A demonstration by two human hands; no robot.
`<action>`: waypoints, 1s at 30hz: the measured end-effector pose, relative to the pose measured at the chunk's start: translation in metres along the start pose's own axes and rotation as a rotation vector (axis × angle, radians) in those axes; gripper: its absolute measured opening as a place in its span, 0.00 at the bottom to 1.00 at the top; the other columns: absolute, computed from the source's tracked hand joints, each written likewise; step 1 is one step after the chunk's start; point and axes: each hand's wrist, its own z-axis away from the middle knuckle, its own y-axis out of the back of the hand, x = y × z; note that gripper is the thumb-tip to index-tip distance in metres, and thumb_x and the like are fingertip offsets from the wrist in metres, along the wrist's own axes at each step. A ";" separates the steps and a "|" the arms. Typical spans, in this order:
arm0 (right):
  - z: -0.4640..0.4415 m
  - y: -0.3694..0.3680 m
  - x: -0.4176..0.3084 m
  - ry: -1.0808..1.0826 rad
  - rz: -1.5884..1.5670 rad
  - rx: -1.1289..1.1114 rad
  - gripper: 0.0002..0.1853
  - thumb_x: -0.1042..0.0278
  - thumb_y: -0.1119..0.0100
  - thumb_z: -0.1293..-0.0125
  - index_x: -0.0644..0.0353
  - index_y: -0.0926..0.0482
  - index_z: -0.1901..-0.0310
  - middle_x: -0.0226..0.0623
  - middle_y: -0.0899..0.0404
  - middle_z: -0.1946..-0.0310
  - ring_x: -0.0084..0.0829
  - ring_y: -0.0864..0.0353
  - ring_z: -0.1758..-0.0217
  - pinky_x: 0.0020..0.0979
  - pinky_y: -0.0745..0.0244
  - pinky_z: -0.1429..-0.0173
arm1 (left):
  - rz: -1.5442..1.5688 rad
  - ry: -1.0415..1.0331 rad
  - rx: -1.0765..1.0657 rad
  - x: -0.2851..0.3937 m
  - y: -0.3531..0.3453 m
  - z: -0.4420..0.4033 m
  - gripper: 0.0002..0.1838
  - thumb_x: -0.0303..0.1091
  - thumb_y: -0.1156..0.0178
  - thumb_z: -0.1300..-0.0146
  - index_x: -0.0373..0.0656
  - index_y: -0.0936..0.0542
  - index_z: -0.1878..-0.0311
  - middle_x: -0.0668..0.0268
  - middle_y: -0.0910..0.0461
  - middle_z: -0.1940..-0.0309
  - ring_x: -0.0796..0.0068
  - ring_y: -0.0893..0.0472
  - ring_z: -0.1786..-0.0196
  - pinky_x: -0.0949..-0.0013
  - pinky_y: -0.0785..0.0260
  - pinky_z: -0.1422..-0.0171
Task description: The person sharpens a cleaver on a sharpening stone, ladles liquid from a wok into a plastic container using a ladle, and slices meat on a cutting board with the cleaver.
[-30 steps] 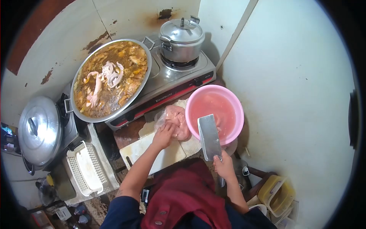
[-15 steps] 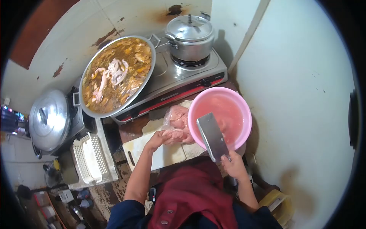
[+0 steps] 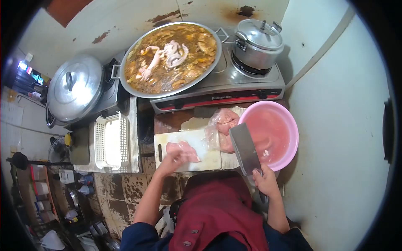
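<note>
A slab of pale pink raw meat (image 3: 189, 149) lies on the white cutting board (image 3: 209, 161). My left hand (image 3: 171, 162) is over the near left part of the meat, its fingers smeared by motion, so I cannot make out whether they grip it. In my right hand (image 3: 266, 182), closed round the handle, is a cleaver (image 3: 245, 147). Its broad blade points up and away, in front of the left rim of a pink basin (image 3: 292, 121) of reddish water. More raw meat (image 3: 226, 121) in a clear plastic bag sits between the board and the basin.
Behind the board stands a gas stove (image 3: 209, 99) with a wide pan (image 3: 125, 85) of brown stew and a pressure cooker (image 3: 258, 48). To the left are a lidded pot (image 3: 77, 94) and a white plastic basket (image 3: 99, 144). A wall (image 3: 343, 146) bounds the right side.
My left hand has brought the piece of meat from beside the bag leftward onto the cutting board. The cleaver stays in my right hand beside the basin. The camera view has shifted.
</note>
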 end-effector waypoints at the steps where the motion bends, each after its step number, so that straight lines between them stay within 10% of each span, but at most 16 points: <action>1: 0.004 -0.007 -0.001 0.012 -0.021 -0.001 0.07 0.71 0.45 0.34 0.66 0.30 0.64 0.33 0.24 0.80 0.20 0.26 0.80 0.26 0.31 0.76 | -0.041 0.082 0.271 -0.022 0.002 -0.005 0.28 0.42 0.33 0.43 0.29 0.25 0.47 0.46 0.20 0.59 0.56 0.19 0.55 0.61 0.28 0.50; 3: 0.015 -0.018 0.002 0.035 -0.048 -0.010 0.08 0.70 0.45 0.33 0.65 0.31 0.65 0.32 0.25 0.80 0.18 0.27 0.81 0.25 0.32 0.77 | -0.129 0.349 0.620 -0.072 0.005 -0.020 0.30 0.45 0.31 0.46 0.28 0.25 0.49 0.43 0.21 0.55 0.49 0.21 0.52 0.58 0.28 0.48; 7: 0.033 -0.043 0.009 -0.010 -0.036 -0.034 0.06 0.71 0.46 0.32 0.64 0.30 0.62 0.30 0.26 0.80 0.16 0.29 0.81 0.23 0.34 0.79 | -0.231 0.597 0.521 -0.097 -0.036 -0.037 0.34 0.46 0.26 0.58 0.31 0.24 0.52 0.45 0.21 0.58 0.53 0.20 0.55 0.61 0.28 0.50; 11: 0.058 -0.067 0.001 -0.096 -0.205 -0.054 0.04 0.71 0.48 0.30 0.61 0.29 0.58 0.26 0.28 0.78 0.14 0.32 0.82 0.21 0.35 0.79 | 0.359 0.370 0.661 -0.071 -0.048 -0.038 0.23 0.36 0.32 0.54 0.37 0.30 0.58 0.56 0.25 0.62 0.65 0.23 0.59 0.65 0.27 0.55; 21: 0.073 -0.089 0.009 -0.060 -0.161 0.029 0.05 0.71 0.48 0.30 0.62 0.28 0.56 0.27 0.28 0.79 0.14 0.31 0.82 0.21 0.33 0.79 | 1.245 0.190 0.452 0.009 -0.034 -0.010 0.38 0.25 0.32 0.47 0.37 0.43 0.37 0.54 0.32 0.46 0.63 0.25 0.48 0.61 0.24 0.53; 25: 0.072 -0.094 0.009 -0.095 -0.171 0.037 0.06 0.72 0.48 0.30 0.62 0.28 0.55 0.28 0.27 0.78 0.15 0.30 0.82 0.21 0.32 0.79 | -0.171 0.343 0.783 -0.037 -0.039 -0.012 0.45 0.29 0.33 0.47 0.35 0.48 0.30 0.48 0.35 0.38 0.46 0.33 0.37 0.49 0.43 0.31; 30: 0.063 -0.104 0.010 -0.059 -0.133 0.016 0.06 0.73 0.48 0.31 0.62 0.29 0.54 0.28 0.27 0.77 0.16 0.30 0.81 0.22 0.31 0.78 | -0.788 -0.190 0.157 -0.045 -0.095 0.013 0.36 0.47 0.51 0.32 0.36 0.45 0.27 0.51 0.47 0.26 0.51 0.49 0.24 0.49 0.56 0.23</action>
